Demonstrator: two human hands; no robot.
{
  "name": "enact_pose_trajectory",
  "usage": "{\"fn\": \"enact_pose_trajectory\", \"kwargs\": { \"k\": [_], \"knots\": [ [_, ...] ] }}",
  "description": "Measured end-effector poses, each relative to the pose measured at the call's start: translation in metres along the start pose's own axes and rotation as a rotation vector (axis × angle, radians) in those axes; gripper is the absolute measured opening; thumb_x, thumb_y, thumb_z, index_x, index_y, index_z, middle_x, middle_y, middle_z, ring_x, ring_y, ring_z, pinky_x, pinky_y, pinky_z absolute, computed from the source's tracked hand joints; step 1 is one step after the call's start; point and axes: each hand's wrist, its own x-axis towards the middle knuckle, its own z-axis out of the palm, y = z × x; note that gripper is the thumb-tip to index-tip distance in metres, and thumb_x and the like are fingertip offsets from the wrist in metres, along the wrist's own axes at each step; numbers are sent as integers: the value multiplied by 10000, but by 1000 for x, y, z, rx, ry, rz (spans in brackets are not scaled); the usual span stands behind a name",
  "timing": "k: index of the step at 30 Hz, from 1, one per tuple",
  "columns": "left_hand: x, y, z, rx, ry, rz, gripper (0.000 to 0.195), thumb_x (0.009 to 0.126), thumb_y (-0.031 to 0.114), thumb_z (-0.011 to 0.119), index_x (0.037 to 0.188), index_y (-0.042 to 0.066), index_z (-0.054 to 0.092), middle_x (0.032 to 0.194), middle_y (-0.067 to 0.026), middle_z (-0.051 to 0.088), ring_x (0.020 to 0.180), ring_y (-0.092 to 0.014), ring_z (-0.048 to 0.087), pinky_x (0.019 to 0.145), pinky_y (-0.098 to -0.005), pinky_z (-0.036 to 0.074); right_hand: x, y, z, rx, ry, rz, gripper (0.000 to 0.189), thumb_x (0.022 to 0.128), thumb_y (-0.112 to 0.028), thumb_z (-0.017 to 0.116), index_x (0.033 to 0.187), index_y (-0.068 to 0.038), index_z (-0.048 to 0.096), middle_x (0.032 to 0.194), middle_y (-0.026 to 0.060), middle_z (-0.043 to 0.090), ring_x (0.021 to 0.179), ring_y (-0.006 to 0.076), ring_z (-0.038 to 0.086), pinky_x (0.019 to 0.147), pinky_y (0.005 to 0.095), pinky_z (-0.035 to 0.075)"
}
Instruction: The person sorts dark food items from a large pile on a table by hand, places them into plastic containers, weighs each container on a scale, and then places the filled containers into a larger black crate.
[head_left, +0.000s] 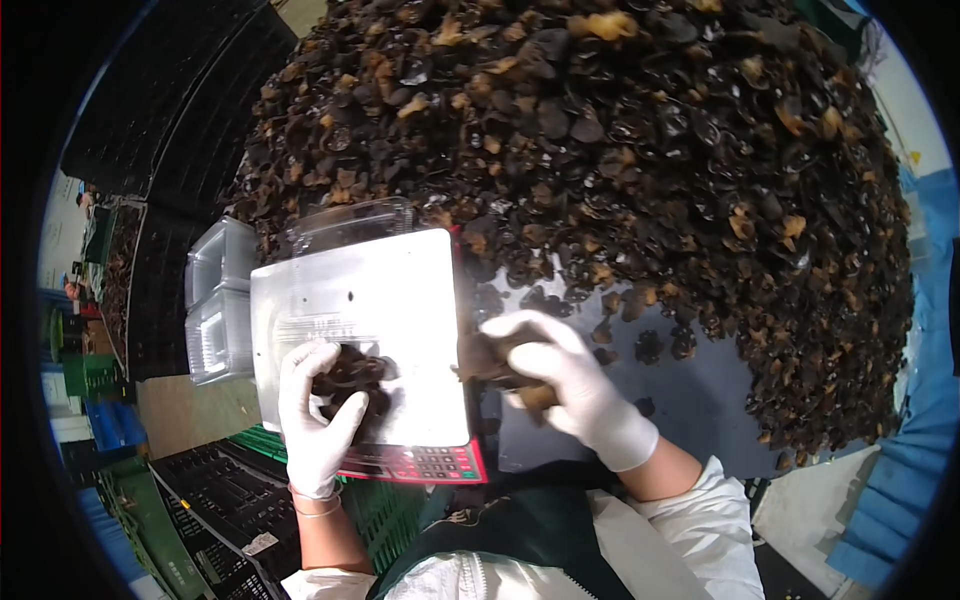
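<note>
My left hand (321, 431), in a white glove, is curled around a small clump of dark wood ear mushrooms (358, 379) above the metal plate of a red digital scale (409, 300). To the right of the plate, my gloved right hand (574, 379) grips several brown wood ear mushrooms (491, 360), somewhat blurred. A large heap of wet, dark brown wood ear mushrooms (570, 142) spreads across the table beyond both hands. The scale's keypad (439, 463) faces me along its near edge.
Stacked clear plastic trays (220, 334) stand left of the scale, and a clear plastic container (356, 223) sits behind it. Loose mushrooms (649, 346) are scattered over the dark tabletop (697, 397). Black crates (225, 495) stand at lower left; blue sheeting (904, 450) hangs at right.
</note>
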Motion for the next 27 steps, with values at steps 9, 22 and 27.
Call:
{"fn": "enact_pose_trajectory", "kwargs": {
  "k": [9,22,27],
  "knots": [
    [-18,-33,-10,-215,302,-154,919,1021,729,198,1560,1,350,1594,-200,389,1501,-324,325,1249,-487,184,64,79,122,-1742,-358,-600,581,826,-362,734,1307,-76,578,1309,125,570,1141,325,571,967,470,472],
    [-11,27,-2,-98,394,91,653,1092,444,363,1497,-67,393,1540,-216,448,1451,-316,410,1243,-456,241,-43,29,-99,-1957,408,-607,421,839,-298,742,1177,-57,677,1356,159,579,1255,379,515,1051,511,402],
    [-13,89,68,-153,-195,167,626,983,264,621,1506,-14,416,1531,-199,451,1457,-319,396,1232,-453,263,-113,54,-146,-1960,49,-629,227,846,-119,703,1070,-93,725,1145,73,664,1030,269,611,869,378,503]
  ]
}}
